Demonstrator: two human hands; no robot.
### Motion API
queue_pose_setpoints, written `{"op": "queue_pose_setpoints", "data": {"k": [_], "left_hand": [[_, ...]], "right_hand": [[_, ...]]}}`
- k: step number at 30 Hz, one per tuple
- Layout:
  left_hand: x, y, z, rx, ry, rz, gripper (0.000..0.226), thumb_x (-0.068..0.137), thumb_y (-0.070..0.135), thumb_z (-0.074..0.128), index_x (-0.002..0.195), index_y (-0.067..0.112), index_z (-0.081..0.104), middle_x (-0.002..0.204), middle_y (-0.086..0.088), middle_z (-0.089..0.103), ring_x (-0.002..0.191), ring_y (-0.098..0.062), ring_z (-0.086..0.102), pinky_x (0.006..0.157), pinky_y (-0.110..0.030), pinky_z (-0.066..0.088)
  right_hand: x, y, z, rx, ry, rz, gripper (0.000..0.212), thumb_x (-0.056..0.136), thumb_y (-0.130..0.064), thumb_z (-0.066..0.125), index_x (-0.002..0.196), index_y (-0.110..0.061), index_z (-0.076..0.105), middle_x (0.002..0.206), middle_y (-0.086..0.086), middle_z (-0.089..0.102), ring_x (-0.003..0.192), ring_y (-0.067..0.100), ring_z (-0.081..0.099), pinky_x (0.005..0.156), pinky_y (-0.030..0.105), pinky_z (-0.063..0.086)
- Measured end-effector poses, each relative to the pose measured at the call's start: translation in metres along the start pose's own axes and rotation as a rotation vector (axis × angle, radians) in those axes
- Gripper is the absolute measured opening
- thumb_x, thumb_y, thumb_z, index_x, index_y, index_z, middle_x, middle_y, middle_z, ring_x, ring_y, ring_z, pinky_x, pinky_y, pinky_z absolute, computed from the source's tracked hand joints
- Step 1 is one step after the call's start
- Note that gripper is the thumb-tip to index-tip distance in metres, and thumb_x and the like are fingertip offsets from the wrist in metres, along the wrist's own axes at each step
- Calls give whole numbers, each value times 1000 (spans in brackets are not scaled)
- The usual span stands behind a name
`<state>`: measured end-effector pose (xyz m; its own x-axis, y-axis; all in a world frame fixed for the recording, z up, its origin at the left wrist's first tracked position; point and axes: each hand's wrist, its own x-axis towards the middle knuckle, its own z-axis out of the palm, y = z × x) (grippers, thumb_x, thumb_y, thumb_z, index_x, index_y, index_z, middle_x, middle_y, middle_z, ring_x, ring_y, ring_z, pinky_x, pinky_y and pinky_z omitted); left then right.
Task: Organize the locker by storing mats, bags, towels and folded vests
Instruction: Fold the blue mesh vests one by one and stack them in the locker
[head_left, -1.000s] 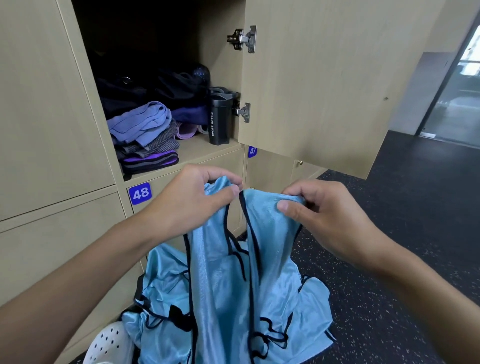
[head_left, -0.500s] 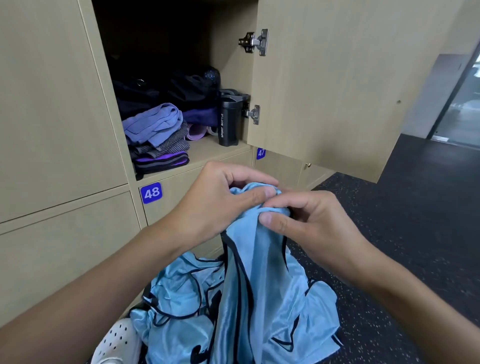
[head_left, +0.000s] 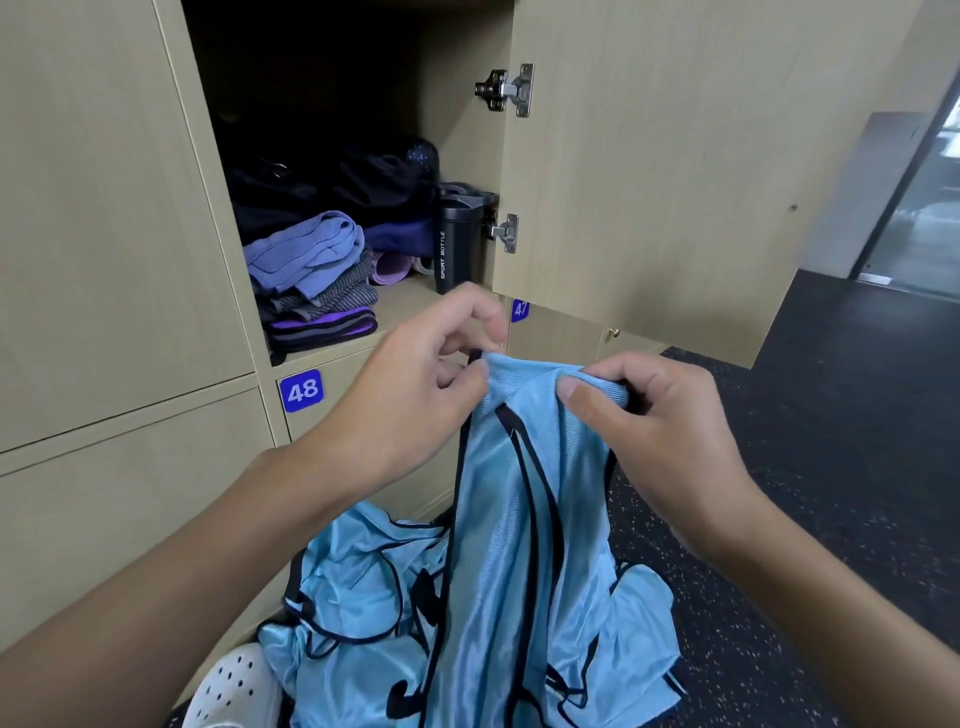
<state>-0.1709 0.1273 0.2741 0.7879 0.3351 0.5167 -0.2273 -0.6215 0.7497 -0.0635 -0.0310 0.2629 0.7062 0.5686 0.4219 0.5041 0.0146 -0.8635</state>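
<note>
Light-blue mesh vest (head_left: 524, 519) with dark trim: half a second earlier both hands had met at its top, thumbs nearly touching; now they were apart, with the top edge spread flat between them. Left hand (head_left: 410, 395) pinched the left corner of that edge, thumb closed on the fabric, upper fingers loosely curled above it. Right hand (head_left: 660, 441) gripped the right corner, thumb pressed on top of the cloth, fingers curled behind. Vest hung straight down from both hands, below and between the wrists, its lower end lying on the heap of blue vests (head_left: 363, 597) under the left forearm. White perforated item (head_left: 234, 686) sat just beside that heap, also below the left forearm. Open locker (head_left: 410, 306) was above and beyond the left hand: folded clothes (head_left: 311, 275) stacked on its shelf, black sport bottle (head_left: 457, 249) upright just above the left knuckles. Locker door (head_left: 675, 182) stood open above the right hand. Tag 48 (head_left: 301, 391) was just left of the left hand.
</note>
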Motion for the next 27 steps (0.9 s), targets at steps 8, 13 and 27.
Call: {"op": "queue_pose_setpoints", "data": {"k": [8,13,27], "left_hand": [[-3,6,2,-41,-111,-72,28,75,46,73,85,20,73,78,-6,71,67,-30,59,65,-39,53],[2,2,3,5,-68,-105,12,79,19,80,78,16,69,76,-13,71,63,-15,56,62,-37,50],[13,20,-2,-425,235,-134,28,88,-9,63,100,16,57,74,-4,69,64,-21,54,66,-37,43]], "right_hand": [[2,-9,1,61,9,-29,21,85,-19,73,70,-7,65,54,-6,47,50,6,37,46,19,33],[4,-10,-3,66,-12,-26,19,85,-19,74,68,-15,67,54,-6,51,50,7,41,47,21,36],[11,-10,-10,148,-59,15,51,89,-11,69,127,-35,45,92,-2,72,81,8,68,75,30,55]]}}
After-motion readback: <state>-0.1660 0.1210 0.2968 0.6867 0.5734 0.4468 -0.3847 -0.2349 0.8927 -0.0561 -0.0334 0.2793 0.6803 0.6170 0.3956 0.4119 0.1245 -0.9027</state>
